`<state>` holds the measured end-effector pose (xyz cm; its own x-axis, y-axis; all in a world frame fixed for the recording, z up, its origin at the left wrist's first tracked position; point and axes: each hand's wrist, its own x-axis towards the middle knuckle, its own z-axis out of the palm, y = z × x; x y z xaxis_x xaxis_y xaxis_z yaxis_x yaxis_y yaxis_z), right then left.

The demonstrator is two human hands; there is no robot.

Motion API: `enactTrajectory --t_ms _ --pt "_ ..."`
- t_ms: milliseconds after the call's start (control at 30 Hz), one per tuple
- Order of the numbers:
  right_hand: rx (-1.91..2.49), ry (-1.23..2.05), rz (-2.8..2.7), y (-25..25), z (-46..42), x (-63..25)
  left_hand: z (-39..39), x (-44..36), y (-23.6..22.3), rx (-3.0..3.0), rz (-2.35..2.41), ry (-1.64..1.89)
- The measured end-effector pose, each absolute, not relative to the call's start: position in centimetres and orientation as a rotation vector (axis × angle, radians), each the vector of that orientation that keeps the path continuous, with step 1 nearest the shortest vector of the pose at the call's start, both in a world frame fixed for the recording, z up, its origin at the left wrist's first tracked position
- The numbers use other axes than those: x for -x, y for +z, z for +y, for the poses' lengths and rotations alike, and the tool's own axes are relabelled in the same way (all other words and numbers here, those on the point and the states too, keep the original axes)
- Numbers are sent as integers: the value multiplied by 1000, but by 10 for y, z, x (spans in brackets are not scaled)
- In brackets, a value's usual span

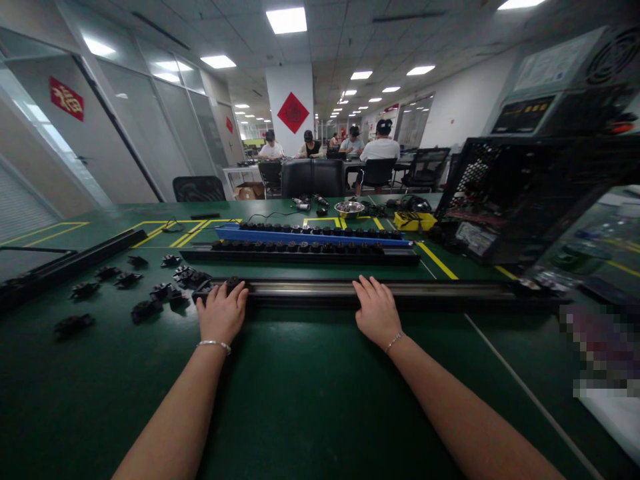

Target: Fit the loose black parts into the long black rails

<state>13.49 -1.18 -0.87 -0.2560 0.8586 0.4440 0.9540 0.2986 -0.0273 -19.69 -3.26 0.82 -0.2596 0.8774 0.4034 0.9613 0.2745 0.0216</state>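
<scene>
A long black rail [310,291] with a shiny metal channel lies across the green table in front of me. At its left end, my left hand [223,312] curls over a small black module [233,284], with its fingers partly hiding that piece. Farther right along the rail, my right hand [377,310] lies across it, fingers bent over the top and reaching toward the far edge. Several loose black modules [146,310] are scattered left of the rail. Behind it sit another black rail [300,256] and a blue rail [320,237], each carrying a row of black modules.
A dark rail [100,257] runs along the left side. A metal bowl [349,208], cables and a yellow tray [414,221] stand at the back. An open computer case [500,193] rises on the right. People sit at desks beyond a black chair [313,177].
</scene>
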Motion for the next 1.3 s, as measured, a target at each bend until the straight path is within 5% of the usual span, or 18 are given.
enactTrajectory --t_ms 1300 --pt "1619 -325 -2200 -7 -13 -136 -11 261 -8 1475 -2525 -1140"
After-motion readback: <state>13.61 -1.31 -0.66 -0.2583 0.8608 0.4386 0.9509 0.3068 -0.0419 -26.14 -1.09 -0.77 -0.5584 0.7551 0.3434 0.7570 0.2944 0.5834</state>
